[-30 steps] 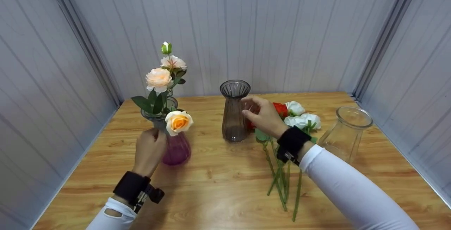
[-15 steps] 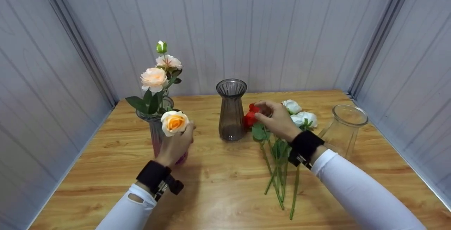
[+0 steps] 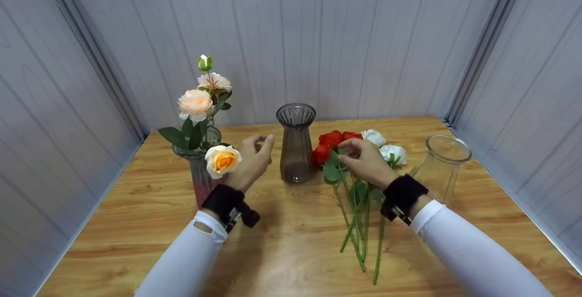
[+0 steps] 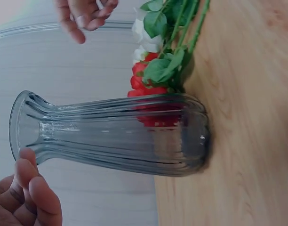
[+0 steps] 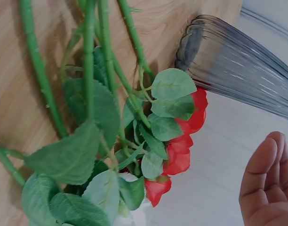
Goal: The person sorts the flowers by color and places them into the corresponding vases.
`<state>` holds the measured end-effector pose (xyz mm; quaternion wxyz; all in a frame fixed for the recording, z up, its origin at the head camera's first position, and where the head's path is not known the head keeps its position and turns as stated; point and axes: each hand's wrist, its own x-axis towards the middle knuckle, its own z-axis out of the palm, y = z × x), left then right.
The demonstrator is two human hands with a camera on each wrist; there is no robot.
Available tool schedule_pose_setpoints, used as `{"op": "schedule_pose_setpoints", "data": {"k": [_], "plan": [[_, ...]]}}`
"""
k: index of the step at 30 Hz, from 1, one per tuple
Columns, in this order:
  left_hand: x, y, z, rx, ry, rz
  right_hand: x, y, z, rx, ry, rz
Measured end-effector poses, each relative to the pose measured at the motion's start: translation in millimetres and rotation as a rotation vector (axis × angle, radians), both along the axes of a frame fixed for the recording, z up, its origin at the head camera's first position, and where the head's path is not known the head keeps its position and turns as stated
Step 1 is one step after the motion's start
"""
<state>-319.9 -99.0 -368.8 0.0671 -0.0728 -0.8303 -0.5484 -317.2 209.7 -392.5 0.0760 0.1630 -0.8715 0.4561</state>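
In the head view my left hand [image 3: 250,163], fingers loosely bent around nothing, hovers between the filled pink-tinted vase [image 3: 200,183] and the smoky grey glass vase [image 3: 296,151]. The left wrist view shows its fingertips near the rim of the grey vase [image 4: 120,136]; contact cannot be made out. My right hand [image 3: 367,164] hovers over several red roses [image 3: 331,138] and white roses [image 3: 393,154] lying on the table. Nothing shows in its relaxed fingers in the right wrist view, where red blooms [image 5: 177,157] and leafy stems [image 5: 88,66] lie beside it.
A clear glass vase [image 3: 441,165] stands at the right, partly behind the right wrist. Pale peach flowers [image 3: 195,104] and an orange-centred rose [image 3: 223,161] stick out of the pink-tinted vase. Grey panel walls [image 3: 254,37] border the wooden table [image 3: 291,247].
My left hand has moved right, away from the pink-tinted vase and its orange-centred rose, toward the grey vase. The right hand has shifted slightly right and down over the roses, uncovering more red blooms.
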Motion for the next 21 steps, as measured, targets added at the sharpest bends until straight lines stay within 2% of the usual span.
{"op": "schedule_pose_setpoints", "data": {"k": [10, 17, 21], "plan": [[-18.6, 19.1, 15.5, 0.033, 0.026, 0.009, 3.5, 10, -9.9, 0.075, -0.080, -0.046], [-32.1, 27.2, 20.3, 0.072, 0.039, -0.008, 8.3, 12, -24.4, 0.221, -0.153, -0.064], [-39.8, 29.2, 22.4, 0.098, 0.027, 0.002, 9.5, 10, -33.8, 0.265, -0.206, -0.078]]}}
